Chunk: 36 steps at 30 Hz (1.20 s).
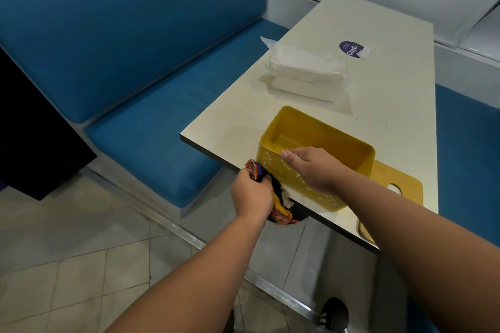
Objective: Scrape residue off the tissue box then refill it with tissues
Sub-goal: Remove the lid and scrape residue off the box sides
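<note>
A yellow tissue box (324, 140) stands open-topped and empty at the near edge of the cream table (378, 84). White specks dot its near wall. My right hand (311, 167) grips that near wall, thumb on the rim. My left hand (251, 192) holds a crumpled multicoloured cloth (273, 197) pressed against the box's lower left corner at the table edge. The box's flat yellow lid (397, 192), with an oval slot, lies on the table to the right. A plastic-wrapped pack of white tissues (305, 73) lies farther back on the table.
A blue padded bench (135, 62) runs along the table's left side and another blue seat (468, 143) lies to the right. A purple round sticker (350, 48) marks the far tabletop. Tiled floor (67, 251) and a shoe (334, 313) are below.
</note>
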{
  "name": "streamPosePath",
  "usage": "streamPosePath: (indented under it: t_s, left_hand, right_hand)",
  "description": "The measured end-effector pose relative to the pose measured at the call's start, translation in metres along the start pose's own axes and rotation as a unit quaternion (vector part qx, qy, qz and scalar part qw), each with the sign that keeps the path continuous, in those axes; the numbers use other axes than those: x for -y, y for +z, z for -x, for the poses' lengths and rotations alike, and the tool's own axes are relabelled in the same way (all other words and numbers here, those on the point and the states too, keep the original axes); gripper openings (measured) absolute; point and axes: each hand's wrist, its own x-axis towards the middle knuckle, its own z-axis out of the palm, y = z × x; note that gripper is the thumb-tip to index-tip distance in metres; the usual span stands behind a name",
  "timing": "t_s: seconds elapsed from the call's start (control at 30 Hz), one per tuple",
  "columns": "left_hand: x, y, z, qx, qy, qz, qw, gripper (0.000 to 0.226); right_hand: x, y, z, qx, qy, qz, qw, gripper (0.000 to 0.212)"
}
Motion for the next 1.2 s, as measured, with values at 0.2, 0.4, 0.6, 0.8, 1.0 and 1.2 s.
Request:
streamPosePath:
  t_s: [0.2, 0.4, 0.6, 0.8, 1.0, 1.2]
  left_hand:
    - [-0.010, -0.010, -0.013, -0.036, -0.005, 0.034, 0.999, 0.008]
    - [-0.013, -0.014, -0.009, -0.020, 0.035, 0.031, 0.999, 0.013]
    - [-0.016, -0.014, -0.011, -0.024, 0.046, 0.046, 0.998, 0.014]
    - [-0.013, -0.025, -0.013, -0.034, 0.050, 0.085, 0.995, 0.005]
    - [-0.023, -0.016, -0.007, -0.034, 0.110, 0.115, 0.987, 0.007]
    - [-0.009, -0.032, -0.019, -0.003, 0.099, 0.101, 0.990, 0.007]
  right_hand:
    - [0.000, 0.001, -0.001, -0.001, -0.001, 0.007, 1.000, 0.063]
    - [-0.002, 0.001, -0.002, 0.001, -0.004, 0.006, 1.000, 0.062]
    - [-0.002, 0.001, -0.004, -0.002, -0.002, 0.009, 1.000, 0.065]
    - [-0.003, 0.000, -0.003, 0.005, -0.006, 0.016, 1.000, 0.063]
    - [-0.001, 0.001, -0.003, 0.006, -0.013, 0.005, 1.000, 0.056]
    - [-0.003, 0.001, -0.003, 0.004, -0.011, 0.015, 1.000, 0.063]
